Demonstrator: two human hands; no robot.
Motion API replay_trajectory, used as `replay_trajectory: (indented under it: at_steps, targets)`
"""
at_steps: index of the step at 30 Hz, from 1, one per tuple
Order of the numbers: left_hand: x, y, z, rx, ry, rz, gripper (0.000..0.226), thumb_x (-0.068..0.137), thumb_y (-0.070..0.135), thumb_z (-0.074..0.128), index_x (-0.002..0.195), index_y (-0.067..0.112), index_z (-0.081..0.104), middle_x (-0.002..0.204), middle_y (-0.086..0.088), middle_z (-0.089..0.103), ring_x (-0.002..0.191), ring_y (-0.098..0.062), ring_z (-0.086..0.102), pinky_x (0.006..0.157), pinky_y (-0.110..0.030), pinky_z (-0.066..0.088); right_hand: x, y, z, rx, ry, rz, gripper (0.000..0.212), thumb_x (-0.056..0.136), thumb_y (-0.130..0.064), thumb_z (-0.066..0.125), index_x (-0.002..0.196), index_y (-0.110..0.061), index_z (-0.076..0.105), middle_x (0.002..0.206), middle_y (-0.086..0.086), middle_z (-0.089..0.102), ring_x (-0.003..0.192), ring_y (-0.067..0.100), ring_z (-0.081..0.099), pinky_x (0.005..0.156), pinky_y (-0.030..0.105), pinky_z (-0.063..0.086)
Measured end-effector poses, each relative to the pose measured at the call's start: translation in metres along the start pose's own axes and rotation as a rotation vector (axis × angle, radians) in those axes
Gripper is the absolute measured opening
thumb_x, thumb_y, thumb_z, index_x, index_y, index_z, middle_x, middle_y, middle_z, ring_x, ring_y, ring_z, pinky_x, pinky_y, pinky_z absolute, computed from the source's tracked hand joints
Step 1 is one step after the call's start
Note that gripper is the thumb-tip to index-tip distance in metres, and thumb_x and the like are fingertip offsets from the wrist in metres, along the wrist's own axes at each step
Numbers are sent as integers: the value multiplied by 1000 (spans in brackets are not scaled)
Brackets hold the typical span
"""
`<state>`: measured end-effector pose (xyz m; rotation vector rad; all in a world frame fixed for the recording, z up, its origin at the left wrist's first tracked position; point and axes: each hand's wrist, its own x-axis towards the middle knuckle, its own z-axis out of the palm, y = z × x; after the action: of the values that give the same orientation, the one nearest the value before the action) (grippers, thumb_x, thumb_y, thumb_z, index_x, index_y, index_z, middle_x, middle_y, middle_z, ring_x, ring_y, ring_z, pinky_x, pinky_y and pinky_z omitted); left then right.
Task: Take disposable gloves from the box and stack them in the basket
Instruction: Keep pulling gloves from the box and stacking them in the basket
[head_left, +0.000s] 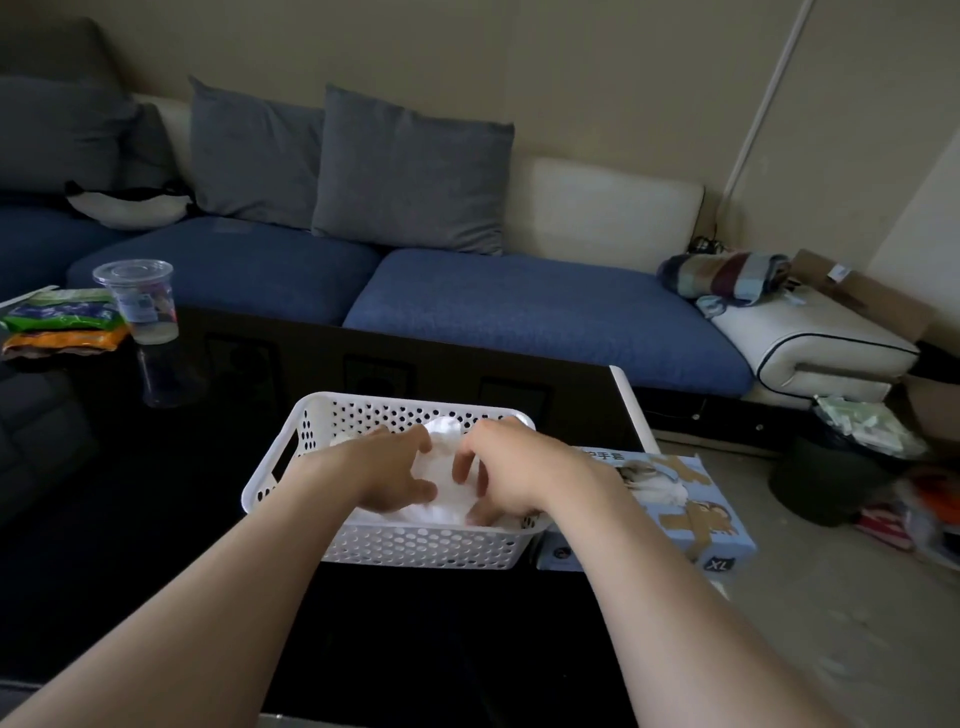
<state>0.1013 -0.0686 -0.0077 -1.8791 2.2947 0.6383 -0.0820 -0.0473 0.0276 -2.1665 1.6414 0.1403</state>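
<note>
As both hands were down inside the white perforated plastic basket (415, 543) at the lower middle of the frame, I judged the task partly done: a soft heap of thin white disposable gloves (444, 501) already lay in it, crumpled and slightly glossy, more a mound than a tidy stack. The left hand (395, 475) had its fingers spread and rested on the left of the heap, apparently pressing it flat. The right hand (511, 475) had its fingers bent down onto the right of the heap; I could not tell whether it pinched a glove or only touched it. Just beside the basket, to its right, sat the light blue cardboard glove box (727, 540), printed with a cartoon figure, and a pale tuft showed at its top opening, so I took it that more gloves remained to be drawn. The basket was rigid, with round holes and a slot handle, and it stood on the glossy black table (156, 519).
</note>
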Motion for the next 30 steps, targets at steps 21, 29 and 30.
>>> replay_trajectory:
  at_steps: [21,29,30]
  targets:
    - [11,105,22,125,341,504,80,84,81,54,147,33,46,153,10,45,151,-16,21,118,-50,23,-33,118,2,209,328,471,25,92,-32,77,106,-13,67,100,7,66,89,22,66,76,35,58]
    - [26,128,28,273,148,426,93,84,79,58,158,27,36,165,6,37,162,-21,-6,120,-71,-9,-24,120,8,240,266,395,24,100,-37,72,107,-14,76,90,1,69,75,12,60,58,25,38]
    - [27,129,28,277,143,418,94,83,79,59,158,27,37,165,6,36,162,-21,-5,120,-70,-10,-23,120,8,232,267,388,24,100,-36,70,106,-14,76,91,1,70,76,12,59,58,25,38]
